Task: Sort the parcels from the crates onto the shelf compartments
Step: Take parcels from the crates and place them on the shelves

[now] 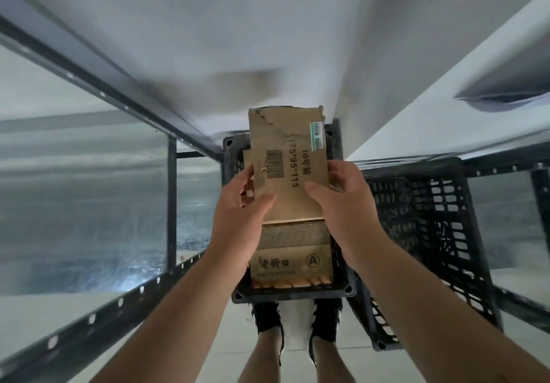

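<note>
Our left hand [238,213] and right hand [339,201] only pinch the cardboard box [291,150] by its edges above the crate [294,292], so it might slip back in.

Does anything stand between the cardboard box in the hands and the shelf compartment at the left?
Nothing visible does. The left hand and right hand hold the cardboard box above the black crate, and the left shelf compartment looks open past its dark frame.
</note>
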